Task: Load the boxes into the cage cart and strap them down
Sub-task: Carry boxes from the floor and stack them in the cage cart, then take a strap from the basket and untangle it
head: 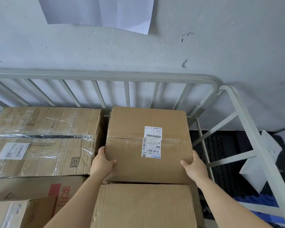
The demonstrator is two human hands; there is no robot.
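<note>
Both hands gripping the CHANDO box (149,145), left hand (102,163) and right hand (195,167) clamping opposite near corners, box sitting atop the lower box (143,204), far edge heading toward cage cart (105,76) back rail.

Back rail (105,76) of the cage cart is sitting tight behind the labelled box (148,145), nothing passing there. Taped box (43,140) is crowding its left side, leaving only a narrow dark slot where the left hand (102,162) is squeezing in. Right hand (195,168) is getting open room between box and side rails (243,129). Plain box (143,206) is blocking the near side underneath.
</note>
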